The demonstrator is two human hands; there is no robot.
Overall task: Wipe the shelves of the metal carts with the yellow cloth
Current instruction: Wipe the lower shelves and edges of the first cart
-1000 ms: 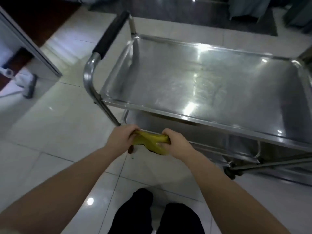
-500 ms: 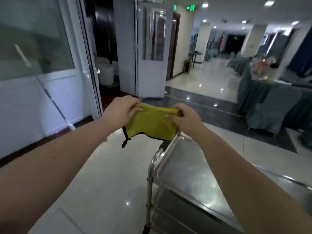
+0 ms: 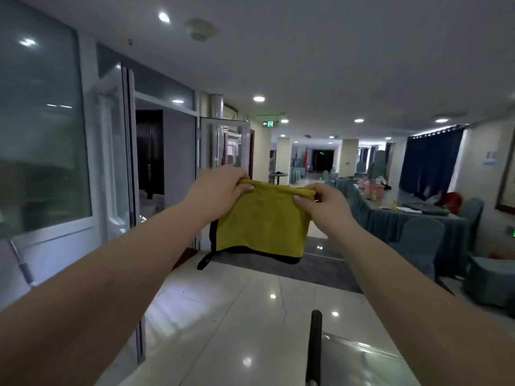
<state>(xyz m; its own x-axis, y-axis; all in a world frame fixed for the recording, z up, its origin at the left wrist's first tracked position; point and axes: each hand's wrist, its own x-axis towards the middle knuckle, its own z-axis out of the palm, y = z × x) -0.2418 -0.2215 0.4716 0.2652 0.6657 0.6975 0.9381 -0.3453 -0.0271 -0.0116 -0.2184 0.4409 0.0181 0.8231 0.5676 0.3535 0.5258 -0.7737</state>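
Note:
The yellow cloth (image 3: 262,224), edged in black with a black loop at its lower left corner, hangs unfolded in front of me at chest height. My left hand (image 3: 217,190) pinches its top left edge and my right hand (image 3: 323,203) pinches its top right edge, both arms stretched forward. Only a corner of the metal cart (image 3: 359,363) shows at the bottom of the head view, with its black handle (image 3: 315,346) standing up; its shelves are mostly out of frame.
White glazed doors and a partition (image 3: 117,168) run along the left. Tables with grey covers (image 3: 395,218) and covered chairs (image 3: 420,243) fill the right side. Glossy tiled floor (image 3: 237,316) lies ahead, a mop handle (image 3: 19,263) leans at far left.
The view has swung up from the cart to the room. Both hands have risen and drawn apart, and the bunched cloth now hangs spread open between them.

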